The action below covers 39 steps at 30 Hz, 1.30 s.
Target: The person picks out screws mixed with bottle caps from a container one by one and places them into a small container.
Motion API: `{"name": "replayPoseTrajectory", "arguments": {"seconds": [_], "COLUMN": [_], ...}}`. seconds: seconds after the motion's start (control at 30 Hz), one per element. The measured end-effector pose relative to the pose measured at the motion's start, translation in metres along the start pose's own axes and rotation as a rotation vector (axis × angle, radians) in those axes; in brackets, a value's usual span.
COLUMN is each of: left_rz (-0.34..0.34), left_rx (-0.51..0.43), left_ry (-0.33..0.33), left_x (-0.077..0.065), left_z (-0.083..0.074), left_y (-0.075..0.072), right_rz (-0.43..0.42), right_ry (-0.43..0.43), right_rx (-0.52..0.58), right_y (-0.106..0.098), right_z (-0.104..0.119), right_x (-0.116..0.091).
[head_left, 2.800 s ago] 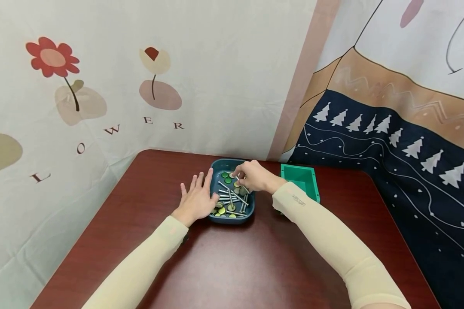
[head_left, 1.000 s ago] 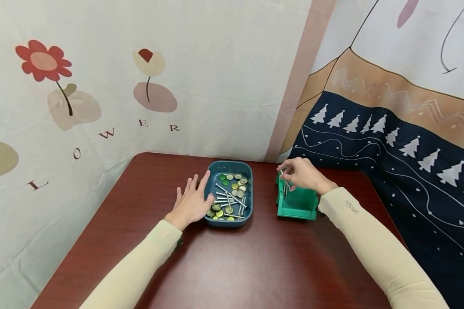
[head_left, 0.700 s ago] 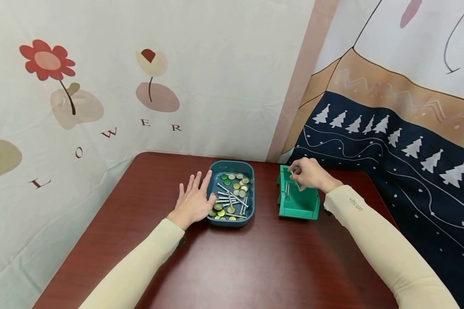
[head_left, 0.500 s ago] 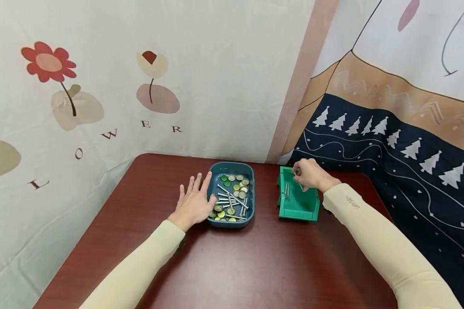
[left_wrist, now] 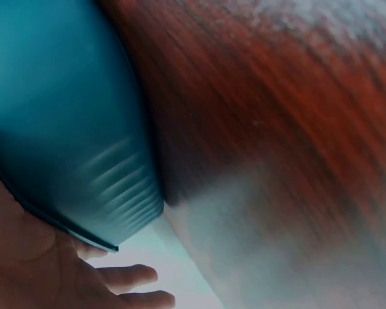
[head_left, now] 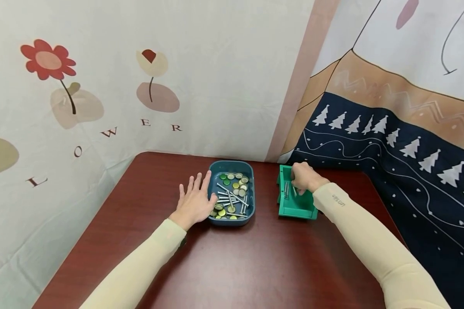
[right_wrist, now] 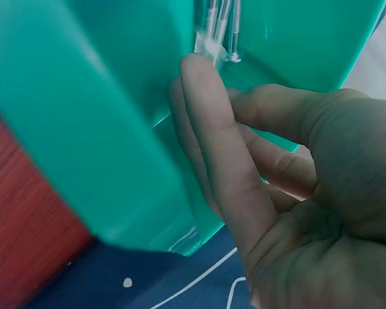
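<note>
My left hand (head_left: 195, 201) lies with fingers spread along the left side of a dark blue tray (head_left: 251, 171), touching its rim. In the left wrist view the ribbed outer wall of the tray (left_wrist: 71, 129) fills the upper left, beside the hand (left_wrist: 45, 270). Long silver bolts (head_left: 232, 198) and green, yellow and silver bottle caps (head_left: 236, 185) lie in the tray. My right hand (head_left: 306, 177) reaches down into a green bin (head_left: 299, 213), pinching a bolt (head_left: 294, 190). Other bolts (head_left: 286, 190) lie side by side against the bin's left wall. The right wrist view shows bolts (right_wrist: 235, 32) beyond the fingertips.
Both containers stand near the back of a dark red wooden table (head_left: 232, 266), with a gap between them. Behind the table hangs a pale cloth (head_left: 216, 86) with flower prints. A navy tree-patterned cloth (head_left: 352, 146) borders the right side.
My right hand has gone from the blue tray to the green bin with bolts. Bolts now lie at the bin's left, and the hand has lowered with another. The left hand has stayed put.
</note>
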<state>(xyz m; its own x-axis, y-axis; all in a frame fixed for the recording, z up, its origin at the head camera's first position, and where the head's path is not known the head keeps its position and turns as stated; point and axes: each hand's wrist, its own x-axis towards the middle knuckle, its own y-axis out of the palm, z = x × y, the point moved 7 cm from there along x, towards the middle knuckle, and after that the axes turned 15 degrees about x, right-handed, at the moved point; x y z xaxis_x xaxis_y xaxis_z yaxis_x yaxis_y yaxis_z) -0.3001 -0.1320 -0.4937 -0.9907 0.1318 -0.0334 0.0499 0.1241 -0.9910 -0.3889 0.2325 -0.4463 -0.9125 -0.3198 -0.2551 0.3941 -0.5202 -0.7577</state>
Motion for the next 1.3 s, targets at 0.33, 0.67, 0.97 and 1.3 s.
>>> {"name": "replayPoseTrajectory", "arguments": {"seconds": [0.33, 0.67, 0.97, 1.3], "left_rz": [-0.002, -0.017, -0.030, -0.037], "left_rx": [-0.001, -0.007, 0.007, 0.034], "left_ry": [-0.007, -0.012, -0.006, 0.010], "left_x": [-0.002, -0.002, -0.002, -0.001], "left_z": [-0.001, -0.001, -0.002, -0.003], "left_y": [0.000, -0.001, -0.001, 0.000], "right_rz": [-0.041, -0.173, -0.351, -0.425], "right_ry": [-0.023, -0.097, -0.177, -0.324], "right_rx": [0.035, -0.051, -0.070, -0.148], "right_y": [-0.001, -0.002, 0.000, 0.013], "right_z": [0.006, 0.012, 0.023, 0.043], "right_x": [-0.004, -0.013, -0.028, -0.038]}}
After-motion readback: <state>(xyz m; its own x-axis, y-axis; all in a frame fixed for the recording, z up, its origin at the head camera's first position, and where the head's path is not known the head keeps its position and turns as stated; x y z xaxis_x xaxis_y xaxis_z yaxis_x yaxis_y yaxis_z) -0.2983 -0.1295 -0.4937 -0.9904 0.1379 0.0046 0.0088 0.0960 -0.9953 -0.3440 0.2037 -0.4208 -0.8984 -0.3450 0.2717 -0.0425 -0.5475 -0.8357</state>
